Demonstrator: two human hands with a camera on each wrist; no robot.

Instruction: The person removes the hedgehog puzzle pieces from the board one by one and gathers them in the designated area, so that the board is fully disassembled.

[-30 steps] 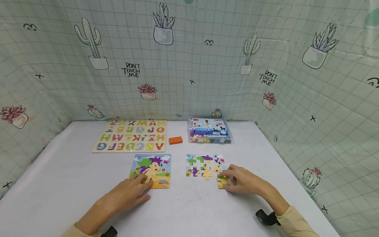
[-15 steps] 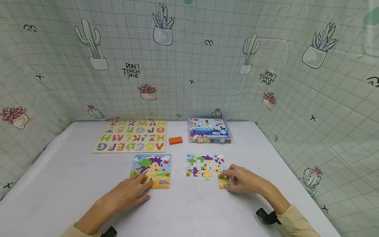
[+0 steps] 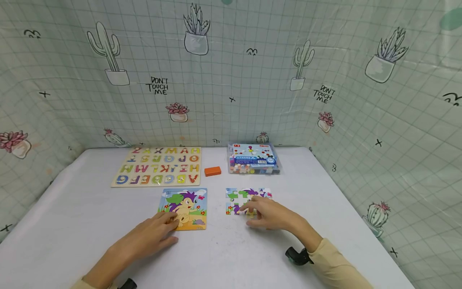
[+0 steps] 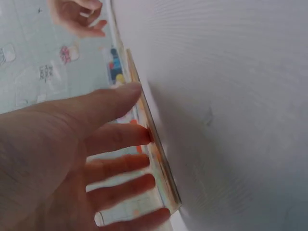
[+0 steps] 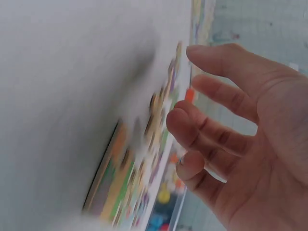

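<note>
A square hedgehog picture puzzle point(image 3: 199, 208) lies in the middle of the table. My left hand point(image 3: 151, 235) rests its fingertips on the lower left of it; the left wrist view shows these fingers point(image 4: 118, 166) extended over its edge. To the right, several loose jigsaw pieces point(image 3: 232, 194) lie in rows. Above them hovers my right hand point(image 3: 274, 214), fingers loosely bent and holding nothing. An orange and green corner piece point(image 5: 108, 180) lies on the table in the right wrist view; from the head, hand and wrist hide it and other right-hand pieces.
A wooden alphabet board point(image 3: 157, 166) lies at the back left. Beside it sit an orange block point(image 3: 212, 171) and a clear plastic box point(image 3: 253, 158) of colourful parts. A patterned curtain point(image 3: 216, 88) closes off the back and sides of the white table point(image 3: 90, 216).
My right hand has let go of the corner piece and moved left over the loose pieces. The left hand stays on the hedgehog puzzle, shifted only slightly. The view has turned a little.
</note>
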